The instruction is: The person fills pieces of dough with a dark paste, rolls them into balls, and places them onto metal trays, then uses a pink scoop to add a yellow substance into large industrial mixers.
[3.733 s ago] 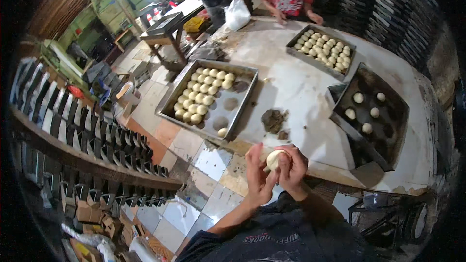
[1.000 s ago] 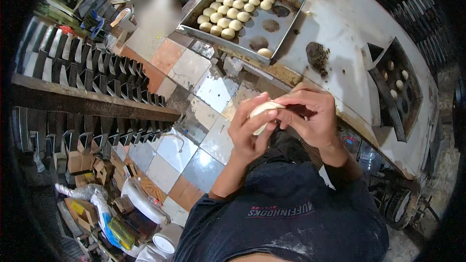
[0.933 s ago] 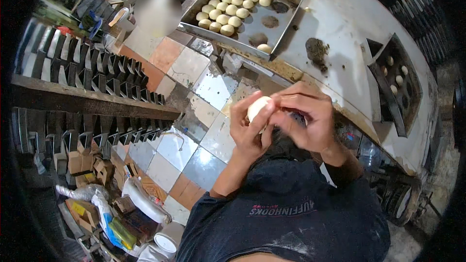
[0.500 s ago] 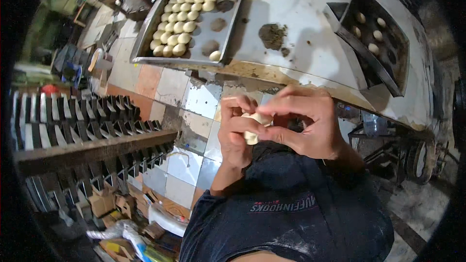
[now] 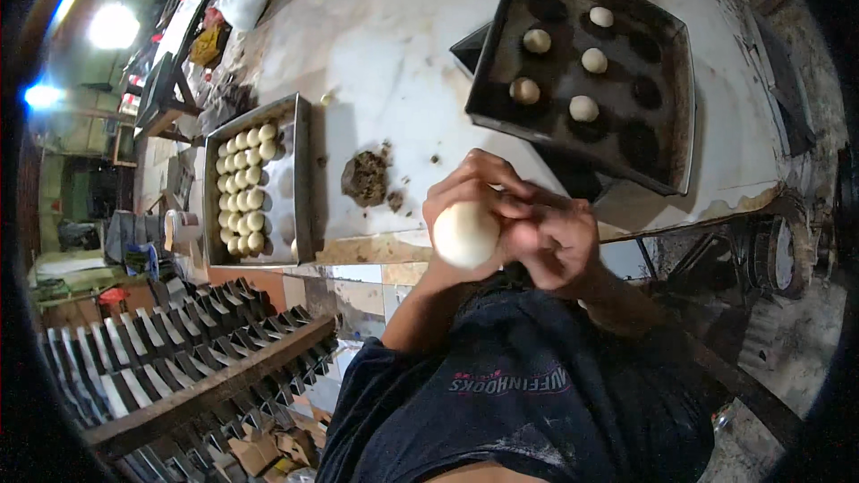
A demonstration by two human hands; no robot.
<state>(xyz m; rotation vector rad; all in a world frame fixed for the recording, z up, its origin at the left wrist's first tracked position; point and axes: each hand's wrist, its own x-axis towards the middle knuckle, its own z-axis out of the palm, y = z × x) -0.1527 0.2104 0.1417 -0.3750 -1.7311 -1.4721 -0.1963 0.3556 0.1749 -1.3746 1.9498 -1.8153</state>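
A smooth, pale dough ball (image 5: 466,234) rests in my left hand (image 5: 472,181), whose fingers curl round its far side. Close against it on the right is my right hand (image 5: 564,246), its fingers bent toward the ball and smeared by motion. Whether those fingers pinch the dough is unclear. Both hands are in front of my chest, by the table's near edge. Beyond them lies a brown, crumbly mound of filling (image 5: 365,179) with loose bits around it. At right, a dark metal tray (image 5: 617,148) bears several spaced dough balls (image 5: 594,60).
On the left of the pale, worn table (image 5: 403,63), another metal tray (image 5: 304,139) holds rows of dough balls (image 5: 240,182). A second dark tray (image 5: 577,174) sits under the right one. Metal moulds (image 5: 170,340) line a wooden rack at lower left. A white bag (image 5: 242,0) is far left.
My view has swung right, bringing the dark tray nearer the middle. The dough, earlier folded and uneven between my fingers, now shows a smooth round side. My right hand has shifted beside it.
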